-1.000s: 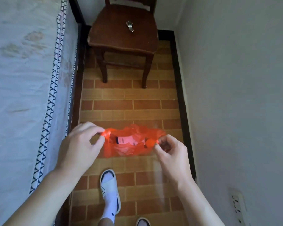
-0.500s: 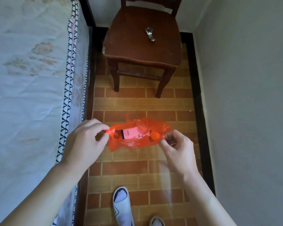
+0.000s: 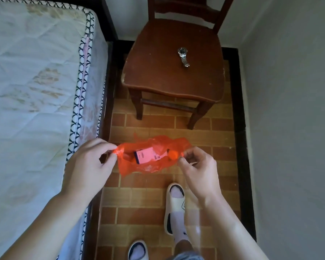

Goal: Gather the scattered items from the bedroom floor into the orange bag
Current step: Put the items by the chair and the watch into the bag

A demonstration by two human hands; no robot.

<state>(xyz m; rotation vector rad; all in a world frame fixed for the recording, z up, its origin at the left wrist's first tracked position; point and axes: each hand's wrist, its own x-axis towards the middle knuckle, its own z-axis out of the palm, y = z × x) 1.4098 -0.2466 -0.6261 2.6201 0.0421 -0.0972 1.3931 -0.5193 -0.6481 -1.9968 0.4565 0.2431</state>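
Observation:
I hold the thin orange bag [image 3: 148,166] stretched between both hands above the tiled floor. My left hand [image 3: 86,166] pinches its left handle and my right hand [image 3: 199,171] pinches its right handle. Inside the bag lies a pink box with a dark end [image 3: 145,156], and a small orange round thing [image 3: 172,154] shows near the right handle. A silver wristwatch [image 3: 183,56] lies on the seat of the wooden chair [image 3: 158,76] ahead of the bag.
A bed with a pale quilted mattress [image 3: 36,109] runs along the left. A grey wall [image 3: 293,128] closes the right side. The brick-patterned floor [image 3: 139,199] forms a narrow strip between them. My feet in white slippers [image 3: 174,207] stand below the bag.
I have stepped forward, so the chair and watch are closer and larger. The bag stays stretched between both hands, and my feet have shifted.

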